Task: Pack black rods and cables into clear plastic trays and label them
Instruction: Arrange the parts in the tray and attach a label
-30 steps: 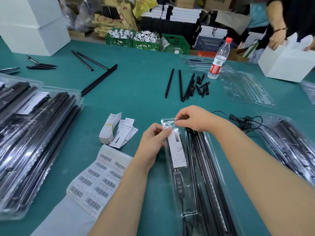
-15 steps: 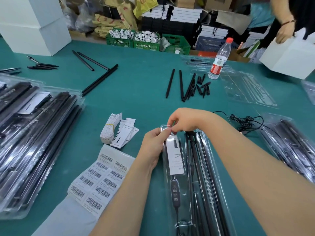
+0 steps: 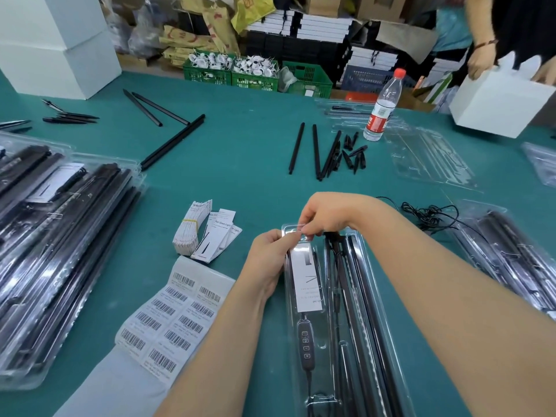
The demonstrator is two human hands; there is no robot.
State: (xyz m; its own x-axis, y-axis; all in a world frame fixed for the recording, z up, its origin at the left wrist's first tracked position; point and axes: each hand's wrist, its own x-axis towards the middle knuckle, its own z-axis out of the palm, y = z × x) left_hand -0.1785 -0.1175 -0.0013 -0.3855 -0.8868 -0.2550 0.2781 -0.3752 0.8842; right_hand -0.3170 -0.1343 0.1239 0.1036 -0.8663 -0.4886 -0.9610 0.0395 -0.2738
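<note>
A teal bench [image 3: 240, 164] is carrying a barcode label sheet [image 3: 168, 323] nearest, with green crates [image 3: 255, 73] and stacked boxes crowding the room behind. The clear plastic tray [image 3: 376, 311], holding black rods [image 3: 361, 296], a white card and a cable controller [image 3: 305, 341], is lying at center, its long axis running near-to-far. Both hands, left [image 3: 270, 260] and right [image 3: 328, 215], are pinching its far end.

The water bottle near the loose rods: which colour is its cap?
Red; the water bottle shows clearly in the head view.
</note>
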